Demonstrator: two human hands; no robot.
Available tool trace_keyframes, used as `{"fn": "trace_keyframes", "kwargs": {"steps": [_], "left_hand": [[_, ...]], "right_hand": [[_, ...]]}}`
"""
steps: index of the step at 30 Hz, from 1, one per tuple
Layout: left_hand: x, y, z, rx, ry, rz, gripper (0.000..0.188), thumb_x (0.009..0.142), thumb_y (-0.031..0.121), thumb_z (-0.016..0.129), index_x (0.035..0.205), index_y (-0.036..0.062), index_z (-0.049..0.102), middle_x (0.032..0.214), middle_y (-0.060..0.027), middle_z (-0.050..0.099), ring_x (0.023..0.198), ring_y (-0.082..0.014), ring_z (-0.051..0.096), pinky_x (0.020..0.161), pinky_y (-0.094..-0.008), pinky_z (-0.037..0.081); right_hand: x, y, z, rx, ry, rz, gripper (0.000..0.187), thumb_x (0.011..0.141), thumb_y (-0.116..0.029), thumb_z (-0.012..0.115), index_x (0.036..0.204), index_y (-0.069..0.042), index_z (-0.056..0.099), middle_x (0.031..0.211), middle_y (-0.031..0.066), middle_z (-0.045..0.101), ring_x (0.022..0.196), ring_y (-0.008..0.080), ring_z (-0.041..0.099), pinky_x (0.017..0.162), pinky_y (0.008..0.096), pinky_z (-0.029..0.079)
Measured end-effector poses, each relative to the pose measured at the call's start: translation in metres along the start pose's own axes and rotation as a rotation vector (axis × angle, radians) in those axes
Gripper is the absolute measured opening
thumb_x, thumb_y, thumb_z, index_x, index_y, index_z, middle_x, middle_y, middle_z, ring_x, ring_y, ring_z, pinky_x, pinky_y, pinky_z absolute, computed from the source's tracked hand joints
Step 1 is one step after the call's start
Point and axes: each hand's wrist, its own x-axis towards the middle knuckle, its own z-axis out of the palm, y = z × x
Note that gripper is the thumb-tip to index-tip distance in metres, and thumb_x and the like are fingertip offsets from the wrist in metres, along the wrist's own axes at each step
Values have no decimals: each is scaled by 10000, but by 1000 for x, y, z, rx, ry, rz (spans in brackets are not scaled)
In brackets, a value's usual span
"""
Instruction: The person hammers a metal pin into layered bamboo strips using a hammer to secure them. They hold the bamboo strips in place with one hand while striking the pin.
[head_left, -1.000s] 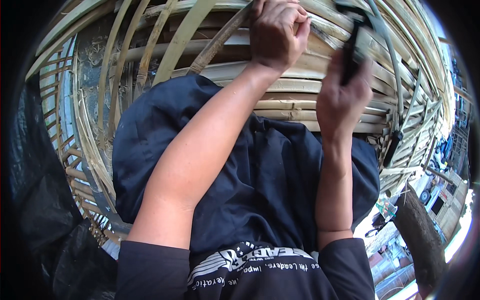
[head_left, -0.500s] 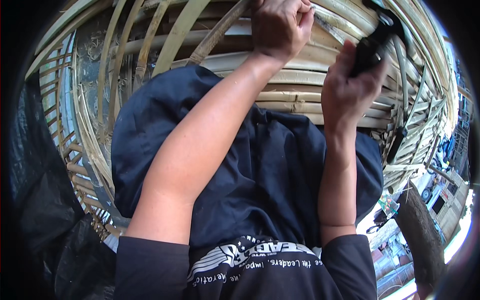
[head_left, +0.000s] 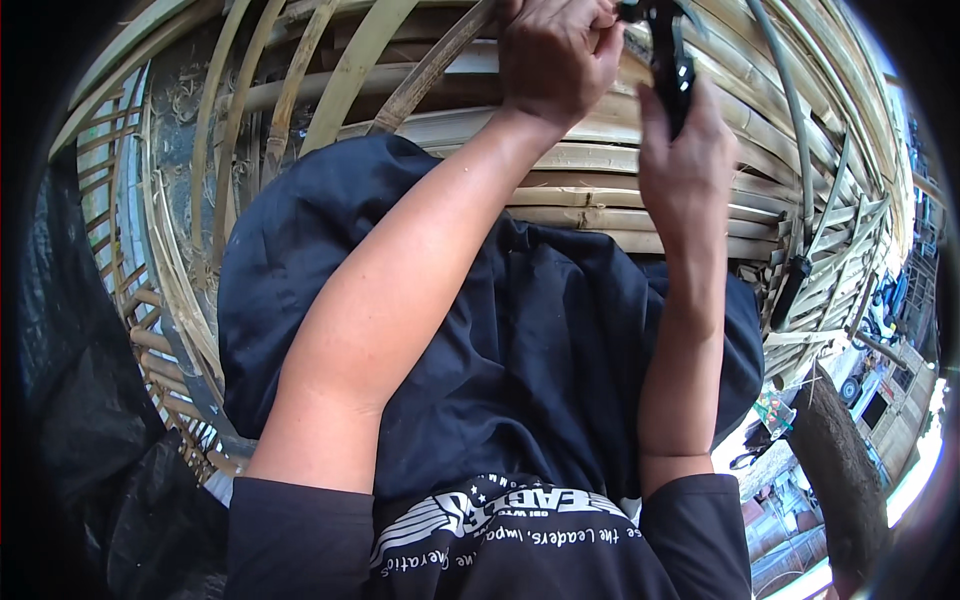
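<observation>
My left hand (head_left: 560, 65) is closed, knuckles up, over split bamboo slats (head_left: 600, 155) at the top of the view. What its fingers grip is hidden. Just right of it, my right hand (head_left: 685, 165) is wrapped round the dark handle of a black hammer (head_left: 672, 75). The hammer's head is close beside the left thumb, slightly blurred and partly cut by the upper edge. A narrow bamboo strip (head_left: 435, 72) slants up toward my left wrist.
A thin grey rod with a black grip (head_left: 790, 290) lies right of my knee. Loose bamboo strips (head_left: 225, 130) stand out at the left. Black plastic sheeting (head_left: 75, 400) hangs at far left, and a thick wooden post (head_left: 838, 470) rises at lower right.
My right hand has swung the hammer left and inward, bringing its head next to my left hand. The left hand has stayed nearly in place.
</observation>
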Motion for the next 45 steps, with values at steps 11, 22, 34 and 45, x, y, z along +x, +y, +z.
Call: {"fn": "trace_keyframes", "kwargs": {"steps": [11,22,34,45], "left_hand": [[4,6,0,12,-36,-31,170,821,51,762,791,98,602,931,-65,711,1059,-254,682,1171,-506,342],[-1,5,-4,-5,-32,-33,154,811,49,759,796,83,610,935,-79,717,1042,-268,689,1156,-511,375],[3,2,-3,34,-13,-11,179,800,53,777,788,95,604,933,-66,708,1044,-268,684,1156,-497,372],[-1,5,-1,2,-26,-54,183,802,44,770,786,95,595,924,-67,707,1049,-273,685,1161,-515,367]], "right_hand": [[-7,2,6,46,79,-5,262,974,-190,692,1074,-3,539,733,264,651,709,507,649,623,509,500],[-9,-2,1,-14,-93,20,283,1012,-254,671,1078,3,570,779,226,656,686,376,658,640,437,500],[-4,4,8,-117,-181,-9,285,997,-206,673,1121,10,535,807,275,678,763,500,674,633,500,517],[-9,10,9,-34,-12,-6,278,990,-183,685,1095,19,526,794,246,676,724,456,692,619,458,518]]}}
